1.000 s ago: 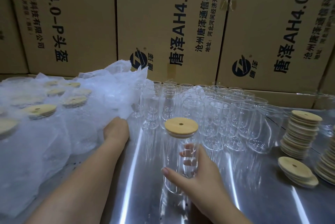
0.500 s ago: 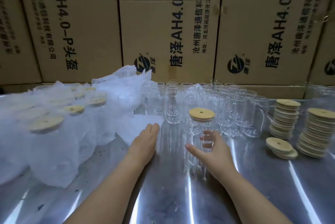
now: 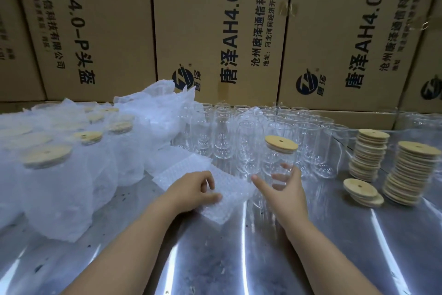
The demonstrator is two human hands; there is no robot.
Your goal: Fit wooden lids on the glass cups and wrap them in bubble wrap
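Cardboard boxes (image 3: 215, 31) back the shiny tabletop (image 3: 239, 259). Left hand (image 3: 191, 190) pinches a bubble wrap sheet (image 3: 220, 189); right hand (image 3: 287, 189), beside it, curls loosely around the lidded glass cup (image 3: 278, 163), wooden lid (image 3: 281, 143) on top.

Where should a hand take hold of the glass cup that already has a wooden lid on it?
Probably around the straight middle wall of the lidded cup, from the near right side, where the right hand is now. It stands upright, more glasses crowd behind it, and a grip on the wooden lid might pull it off.
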